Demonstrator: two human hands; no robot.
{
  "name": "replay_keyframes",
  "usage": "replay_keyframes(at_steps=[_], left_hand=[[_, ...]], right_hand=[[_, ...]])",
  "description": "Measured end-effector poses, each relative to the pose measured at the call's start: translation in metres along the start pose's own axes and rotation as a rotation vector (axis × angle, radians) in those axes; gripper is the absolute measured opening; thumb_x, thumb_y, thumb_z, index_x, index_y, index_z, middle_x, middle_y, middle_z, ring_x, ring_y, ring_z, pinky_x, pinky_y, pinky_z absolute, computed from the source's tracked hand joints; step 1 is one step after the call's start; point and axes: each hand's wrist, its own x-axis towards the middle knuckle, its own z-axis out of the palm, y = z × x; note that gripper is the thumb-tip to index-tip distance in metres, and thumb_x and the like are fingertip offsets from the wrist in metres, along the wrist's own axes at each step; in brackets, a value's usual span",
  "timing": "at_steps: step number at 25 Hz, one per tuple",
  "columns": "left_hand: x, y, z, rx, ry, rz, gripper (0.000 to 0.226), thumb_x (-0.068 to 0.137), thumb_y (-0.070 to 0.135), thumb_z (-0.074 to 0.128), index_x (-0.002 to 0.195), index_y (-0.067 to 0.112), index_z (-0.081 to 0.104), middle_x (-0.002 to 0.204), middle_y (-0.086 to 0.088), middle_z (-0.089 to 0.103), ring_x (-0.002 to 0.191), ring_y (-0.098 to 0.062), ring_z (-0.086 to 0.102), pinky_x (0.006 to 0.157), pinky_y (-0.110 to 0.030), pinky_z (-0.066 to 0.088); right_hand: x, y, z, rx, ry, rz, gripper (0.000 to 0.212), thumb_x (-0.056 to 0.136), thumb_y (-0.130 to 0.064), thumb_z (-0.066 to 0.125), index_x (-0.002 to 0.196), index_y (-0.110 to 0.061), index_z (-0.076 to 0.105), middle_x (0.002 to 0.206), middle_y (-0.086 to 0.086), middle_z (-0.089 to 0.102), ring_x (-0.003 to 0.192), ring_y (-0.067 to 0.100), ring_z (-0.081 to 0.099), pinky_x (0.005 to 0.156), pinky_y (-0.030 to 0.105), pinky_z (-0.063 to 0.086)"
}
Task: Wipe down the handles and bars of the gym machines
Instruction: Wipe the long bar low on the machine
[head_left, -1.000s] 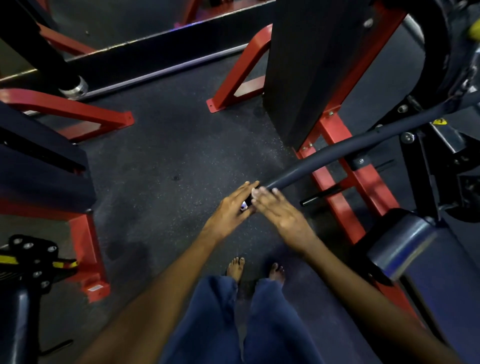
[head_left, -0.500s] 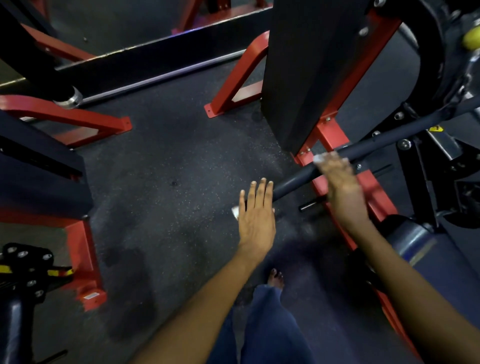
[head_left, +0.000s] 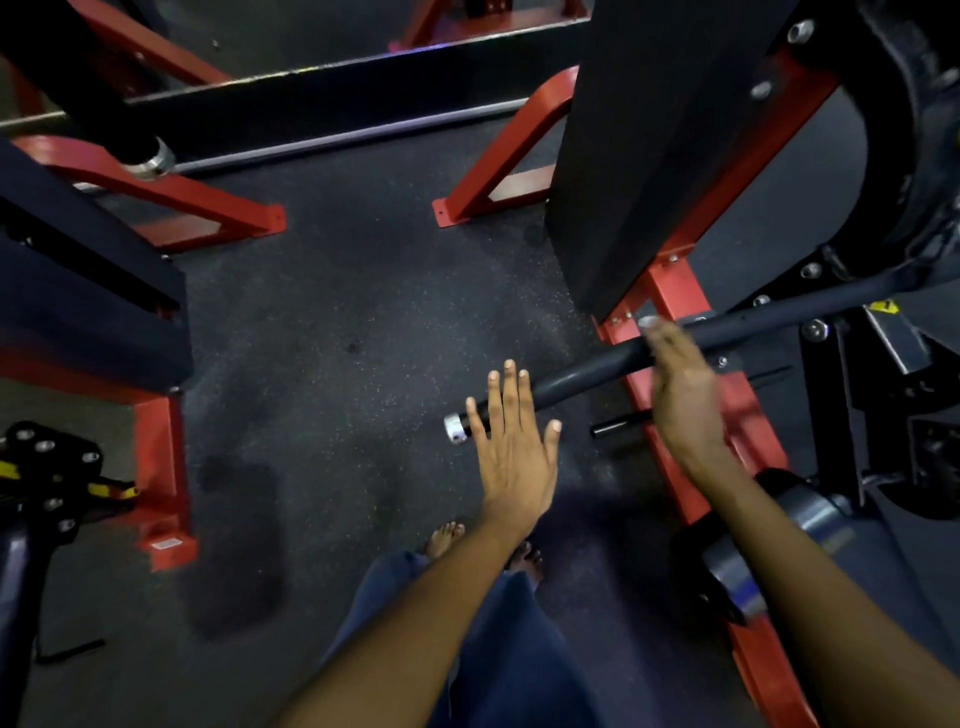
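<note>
The black bar (head_left: 587, 375) is running at a slant from its silver end cap (head_left: 456, 429), low beside your left hand, up and away past your right hand into the machine's dark pivot housing (head_left: 914, 156). Your right hand (head_left: 685, 400) is lying over the bar partway along its length, blurred, with a pale bit of cloth (head_left: 648, 322) showing at the fingertips; you cannot tell how tightly the fingers are curling round the bar. Your left hand (head_left: 511, 452) is hovering flat over the capped end, fingers straight and spread, palm down, gripping nothing; whether it is touching the bar cannot be told. Just beyond your right hand a red frame rail (head_left: 675, 291) is passing under the bar, and a short black peg (head_left: 621, 425) is sticking out between your two wrists. Above that rail a tall black panel (head_left: 649, 156) is standing. Below your right forearm a padded seat roll (head_left: 737, 566) is sitting. Your bare feet (head_left: 445, 538) are showing beneath your left wrist on the speckled rubber floor (head_left: 337, 338), and further off to your left another red frame (head_left: 161, 467) is standing.
</note>
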Motion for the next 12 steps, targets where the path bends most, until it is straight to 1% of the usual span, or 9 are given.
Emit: replay_keyframes(at_steps=[3,4,5,7,8,9,10,11,12], left_hand=[[0.015,0.021,0.003,-0.043,0.034,-0.084,0.054,0.099,0.042,0.022,0.142,0.015,0.04,0.142,-0.013,0.047,0.137,-0.032,0.038,0.117,-0.053,0.007],[0.019,0.025,0.005,-0.057,0.051,-0.125,0.052,0.1,0.041,0.023,0.138,0.016,0.047,0.133,-0.012,0.055,0.131,-0.032,0.045,0.117,-0.053,0.01],[0.021,0.028,0.007,-0.061,0.07,-0.161,0.049,0.1,0.039,0.024,0.133,0.016,0.052,0.125,-0.011,0.059,0.125,-0.031,0.05,0.116,-0.053,0.012],[0.019,0.03,0.014,-0.029,0.101,-0.202,0.046,0.099,0.036,0.025,0.127,0.017,0.057,0.116,-0.008,0.061,0.118,-0.029,0.053,0.114,-0.053,0.018],[0.018,0.03,0.018,-0.016,0.107,-0.212,0.044,0.098,0.035,0.026,0.126,0.018,0.057,0.115,-0.007,0.06,0.116,-0.028,0.054,0.113,-0.053,0.02],[0.017,0.03,0.021,-0.012,0.111,-0.219,0.043,0.098,0.035,0.028,0.125,0.018,0.056,0.114,-0.007,0.06,0.114,-0.027,0.054,0.113,-0.052,0.019],[0.016,0.03,0.024,-0.014,0.117,-0.225,0.042,0.097,0.034,0.028,0.124,0.018,0.056,0.112,-0.006,0.06,0.112,-0.027,0.054,0.113,-0.052,0.017],[0.015,0.03,0.026,-0.018,0.12,-0.23,0.042,0.097,0.034,0.029,0.124,0.018,0.056,0.111,-0.006,0.059,0.11,-0.027,0.055,0.113,-0.051,0.017],[0.015,0.029,0.027,-0.028,0.118,-0.233,0.042,0.097,0.034,0.029,0.123,0.017,0.057,0.109,-0.006,0.059,0.108,-0.026,0.055,0.113,-0.051,0.019]], right_hand=[[-0.013,-0.013,0.016,-0.075,-0.148,-0.439,0.046,0.083,-0.005,0.035,0.121,0.002,0.06,0.126,0.016,0.058,0.12,0.026,0.051,0.109,0.04,0.034],[-0.002,0.0,0.011,-0.092,-0.134,-0.452,0.047,0.082,-0.003,0.035,0.12,0.002,0.061,0.125,0.016,0.059,0.119,0.027,0.052,0.109,0.041,0.034],[0.01,0.015,0.005,-0.093,-0.079,-0.344,0.047,0.081,0.0,0.035,0.119,0.002,0.062,0.124,0.016,0.06,0.118,0.03,0.053,0.109,0.042,0.032],[0.02,0.038,-0.005,-0.021,0.051,-0.009,0.044,0.079,0.009,0.039,0.116,0.004,0.063,0.123,0.019,0.06,0.116,0.034,0.055,0.108,0.044,0.033],[0.019,0.036,-0.004,0.006,0.061,0.051,0.044,0.078,0.013,0.042,0.115,0.005,0.063,0.123,0.02,0.059,0.116,0.035,0.056,0.108,0.043,0.034],[0.014,0.026,0.002,-0.002,0.013,-0.009,0.044,0.076,0.015,0.044,0.115,0.005,0.062,0.123,0.02,0.059,0.116,0.034,0.056,0.108,0.041,0.034],[0.003,0.016,0.01,-0.027,-0.075,-0.187,0.044,0.075,0.014,0.045,0.114,0.005,0.063,0.123,0.021,0.059,0.116,0.034,0.056,0.107,0.039,0.033],[-0.007,0.015,0.015,-0.06,-0.158,-0.424,0.041,0.077,0.01,0.044,0.114,0.005,0.063,0.123,0.02,0.059,0.116,0.033,0.055,0.107,0.039,0.032],[-0.007,0.02,0.014,-0.083,-0.21,-0.58,0.041,0.079,0.004,0.041,0.114,0.004,0.063,0.124,0.019,0.059,0.118,0.032,0.055,0.107,0.04,0.032]])
